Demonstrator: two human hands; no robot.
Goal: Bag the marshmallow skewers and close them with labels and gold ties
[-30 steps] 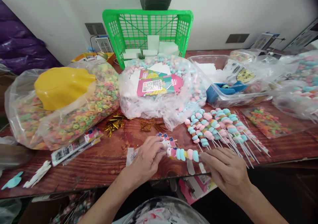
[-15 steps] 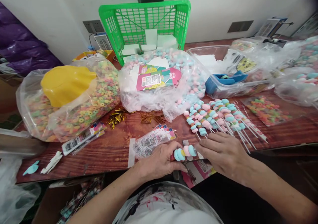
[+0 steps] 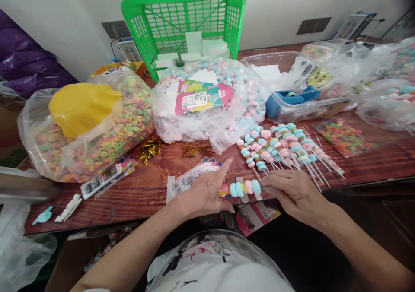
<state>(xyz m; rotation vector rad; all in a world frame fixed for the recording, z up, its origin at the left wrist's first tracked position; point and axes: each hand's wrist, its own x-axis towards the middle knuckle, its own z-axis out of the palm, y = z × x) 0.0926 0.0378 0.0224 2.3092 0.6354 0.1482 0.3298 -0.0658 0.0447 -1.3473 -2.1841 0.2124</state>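
Note:
A candy skewer (image 3: 248, 188) of blue, pink and yellow marshmallow pieces lies sideways at the table's front edge. My right hand (image 3: 296, 192) pinches its right end, the fingertips closed just past the last blue piece. At the other end is a bit of red and yellow wrapping. My left hand (image 3: 205, 193) is beside that end, index finger and thumb stretched wide apart. Under and behind the left hand is a stack of printed clear sleeves (image 3: 186, 180). Finished-looking marshmallow skewers (image 3: 279, 147) lie in a pile beyond my right hand, white sticks towards me.
Behind are a bag of marshmallows (image 3: 197, 130) with printed cards (image 3: 204, 98), a bag of gummy rings (image 3: 136, 115) with a yellow bowl (image 3: 84, 108), a green crate (image 3: 181, 7) and a clear tub (image 3: 311, 110). Gold twist ties (image 3: 151, 150) lie mid-table.
My left hand's fingers have spread, the index finger now pointing up and away from the skewer. The skewer and right hand have shifted slightly up and right in view.

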